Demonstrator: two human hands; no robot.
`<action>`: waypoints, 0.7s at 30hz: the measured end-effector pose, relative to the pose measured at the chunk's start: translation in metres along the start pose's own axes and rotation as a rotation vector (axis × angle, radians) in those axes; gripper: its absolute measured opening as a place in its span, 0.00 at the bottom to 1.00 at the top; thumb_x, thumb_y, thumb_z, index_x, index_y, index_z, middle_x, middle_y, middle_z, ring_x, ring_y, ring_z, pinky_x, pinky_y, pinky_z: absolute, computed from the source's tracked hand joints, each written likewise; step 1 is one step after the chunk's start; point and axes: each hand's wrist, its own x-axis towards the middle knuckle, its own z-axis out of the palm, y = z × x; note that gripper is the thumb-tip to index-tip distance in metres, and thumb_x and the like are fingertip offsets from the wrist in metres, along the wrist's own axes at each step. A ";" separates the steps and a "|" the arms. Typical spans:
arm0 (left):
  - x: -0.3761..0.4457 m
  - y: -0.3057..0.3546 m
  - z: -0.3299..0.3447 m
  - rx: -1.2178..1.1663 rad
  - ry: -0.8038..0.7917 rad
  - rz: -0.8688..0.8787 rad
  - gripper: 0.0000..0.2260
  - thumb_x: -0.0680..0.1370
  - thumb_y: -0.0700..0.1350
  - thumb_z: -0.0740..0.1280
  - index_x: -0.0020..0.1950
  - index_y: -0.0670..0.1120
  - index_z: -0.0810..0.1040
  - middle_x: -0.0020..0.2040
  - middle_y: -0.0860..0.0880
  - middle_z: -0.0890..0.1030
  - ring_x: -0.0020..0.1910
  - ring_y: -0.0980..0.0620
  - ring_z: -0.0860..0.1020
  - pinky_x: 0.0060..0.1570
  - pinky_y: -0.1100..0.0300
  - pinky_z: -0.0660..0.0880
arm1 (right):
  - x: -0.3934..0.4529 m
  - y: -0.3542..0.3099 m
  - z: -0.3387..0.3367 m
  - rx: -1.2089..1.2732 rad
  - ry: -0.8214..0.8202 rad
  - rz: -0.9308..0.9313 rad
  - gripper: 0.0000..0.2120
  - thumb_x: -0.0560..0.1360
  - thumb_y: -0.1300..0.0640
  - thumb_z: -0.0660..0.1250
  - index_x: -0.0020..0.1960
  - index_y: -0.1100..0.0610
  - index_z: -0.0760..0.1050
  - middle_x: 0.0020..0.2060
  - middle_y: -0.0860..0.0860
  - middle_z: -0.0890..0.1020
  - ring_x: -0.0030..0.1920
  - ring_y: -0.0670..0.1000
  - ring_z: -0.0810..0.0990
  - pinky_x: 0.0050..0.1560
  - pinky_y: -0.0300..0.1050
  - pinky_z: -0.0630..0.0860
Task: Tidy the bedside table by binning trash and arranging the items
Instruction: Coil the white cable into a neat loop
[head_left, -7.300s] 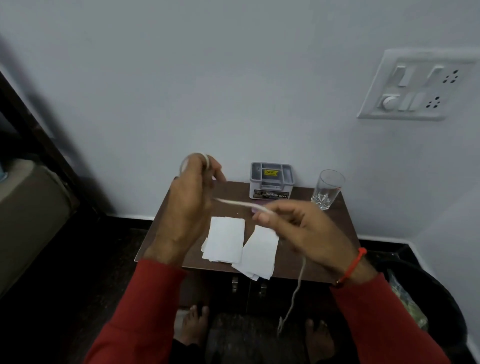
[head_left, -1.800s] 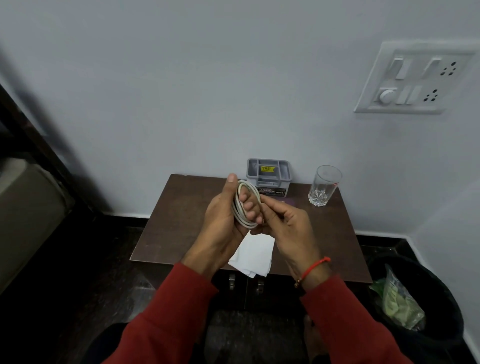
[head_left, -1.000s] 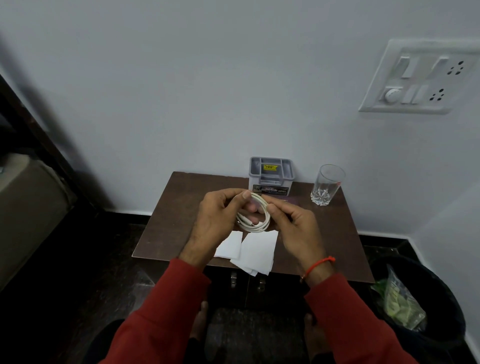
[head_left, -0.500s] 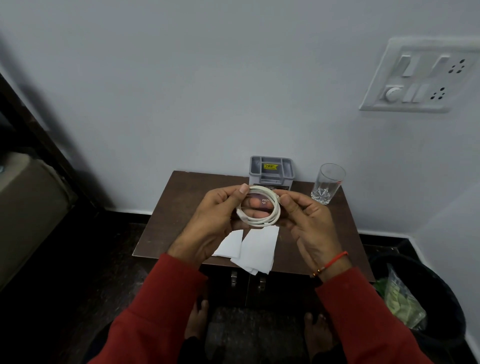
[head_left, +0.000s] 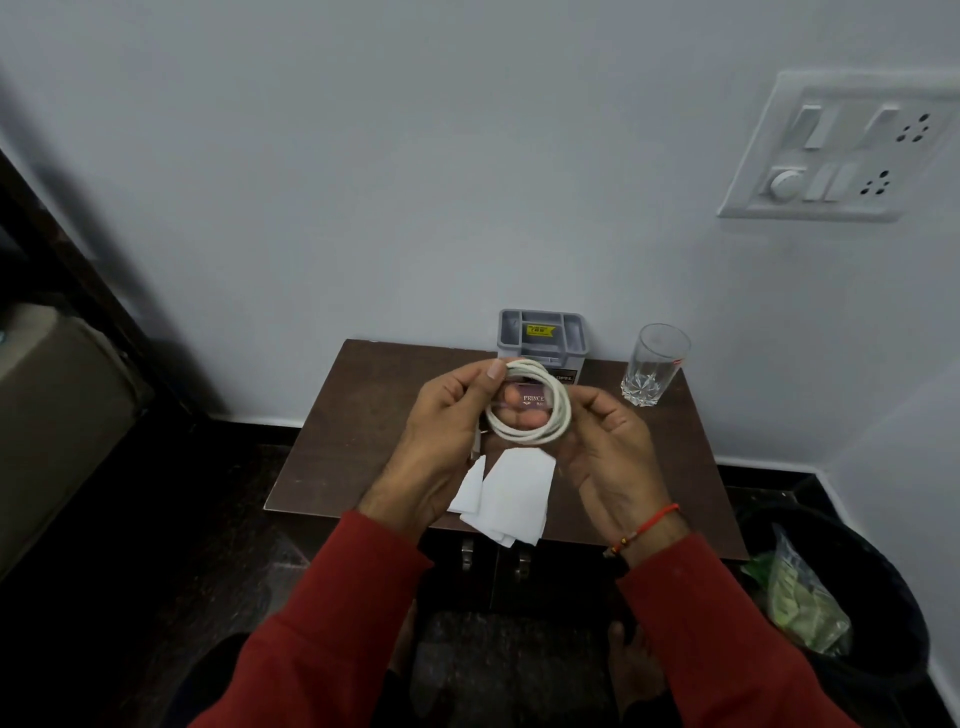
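Note:
A white cable (head_left: 540, 435) is wound into a small round coil, held above the middle of the brown bedside table (head_left: 363, 415). My left hand (head_left: 441, 426) pinches its left side with the thumb on top. My right hand (head_left: 608, 447) holds its right side. A connector end hangs below my left palm. White paper sheets (head_left: 514, 493) lie on the table's front edge under my hands. A grey plastic organizer (head_left: 543, 332) stands at the back against the wall, with a clear glass (head_left: 652, 369) to its right. A small maroon printed object shows through the coil.
A black bin (head_left: 878, 613) with green and clear plastic trash stands on the floor at the right of the table. A switch panel (head_left: 841, 150) is on the wall above right. A bed edge lies at far left. My feet are under the table front.
The loose cable has been wound into a coil. In the last second both hands lifted it slightly and spread it into a flat ring facing me.

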 end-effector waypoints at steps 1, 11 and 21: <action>0.001 -0.002 -0.001 0.017 0.048 0.041 0.11 0.84 0.42 0.61 0.55 0.42 0.84 0.33 0.50 0.81 0.33 0.52 0.85 0.37 0.56 0.84 | -0.003 0.000 0.002 -0.036 -0.041 0.044 0.09 0.74 0.63 0.70 0.52 0.66 0.79 0.47 0.64 0.85 0.46 0.60 0.84 0.50 0.54 0.82; 0.005 -0.021 -0.009 0.897 0.324 0.740 0.09 0.84 0.40 0.65 0.56 0.45 0.85 0.45 0.58 0.85 0.40 0.68 0.80 0.43 0.73 0.73 | -0.007 -0.002 0.008 -0.199 -0.116 0.079 0.23 0.76 0.46 0.67 0.55 0.67 0.79 0.45 0.63 0.83 0.43 0.58 0.81 0.43 0.52 0.80; 0.007 -0.022 -0.008 0.596 0.205 0.364 0.09 0.84 0.49 0.65 0.56 0.50 0.85 0.32 0.58 0.79 0.32 0.58 0.77 0.31 0.55 0.75 | -0.008 -0.004 0.004 -0.027 -0.212 0.138 0.14 0.74 0.49 0.66 0.49 0.61 0.78 0.41 0.56 0.79 0.40 0.51 0.82 0.41 0.48 0.81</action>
